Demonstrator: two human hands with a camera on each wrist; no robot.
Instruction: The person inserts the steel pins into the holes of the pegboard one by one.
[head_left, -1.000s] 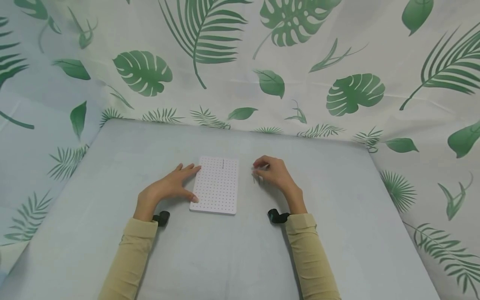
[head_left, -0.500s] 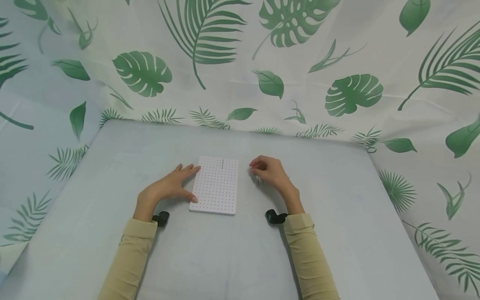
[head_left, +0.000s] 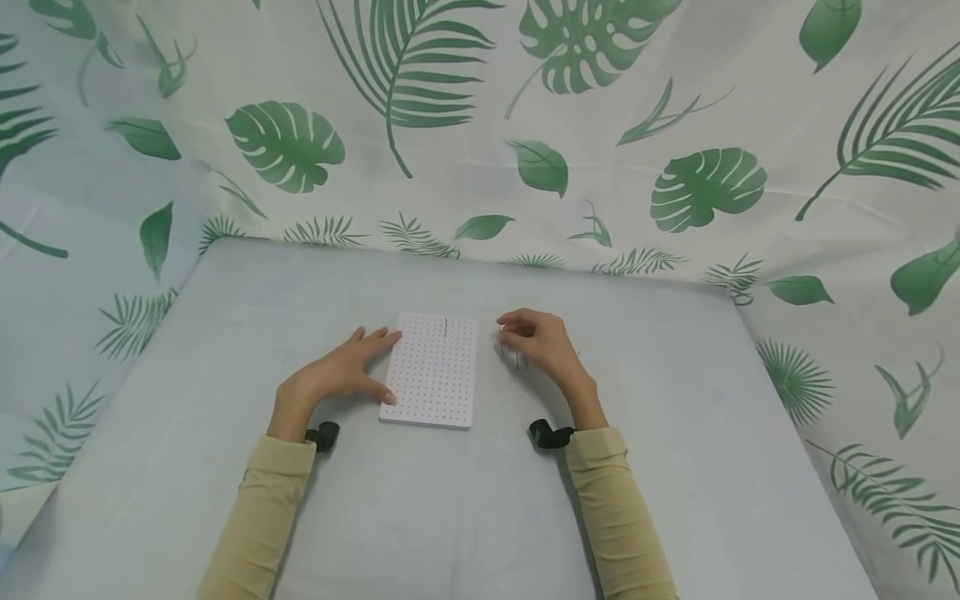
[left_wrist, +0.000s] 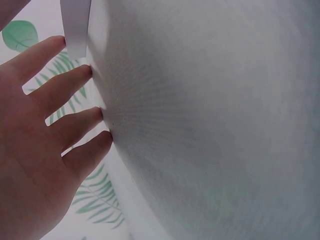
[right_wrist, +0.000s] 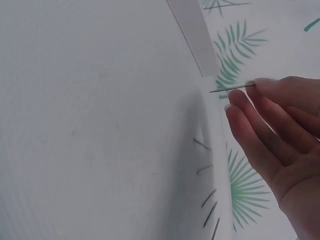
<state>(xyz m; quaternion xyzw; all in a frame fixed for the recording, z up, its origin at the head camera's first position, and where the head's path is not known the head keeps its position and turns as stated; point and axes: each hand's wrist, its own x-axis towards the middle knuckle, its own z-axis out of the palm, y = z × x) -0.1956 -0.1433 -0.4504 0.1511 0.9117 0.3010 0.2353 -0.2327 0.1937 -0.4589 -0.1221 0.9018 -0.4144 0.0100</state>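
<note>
A white pegboard (head_left: 427, 379) with rows of small holes lies flat on the table, and one thin metal pin (head_left: 446, 327) stands upright near its far edge. My left hand (head_left: 337, 372) is spread along the board's left side, thumb and index finger touching it; the other fingertips (left_wrist: 101, 114) rest on the table in the left wrist view. Right of the board, my right hand (head_left: 546, 343) pinches another thin metal pin (right_wrist: 225, 89) between thumb and index finger, its free end pointing down at the table. Several loose pins (right_wrist: 209, 198) lie below that hand.
A pale cloth covers the table (head_left: 375, 517). Behind and at the sides hangs a white curtain (head_left: 465, 183) printed with green leaves. A black wrist camera (head_left: 551, 434) sits by the right cuff, and another camera (head_left: 325, 437) by the left.
My right hand has shifted slightly left toward the board, and a pin now shows hanging from its fingertips. The left hand and the board have stayed in place.
</note>
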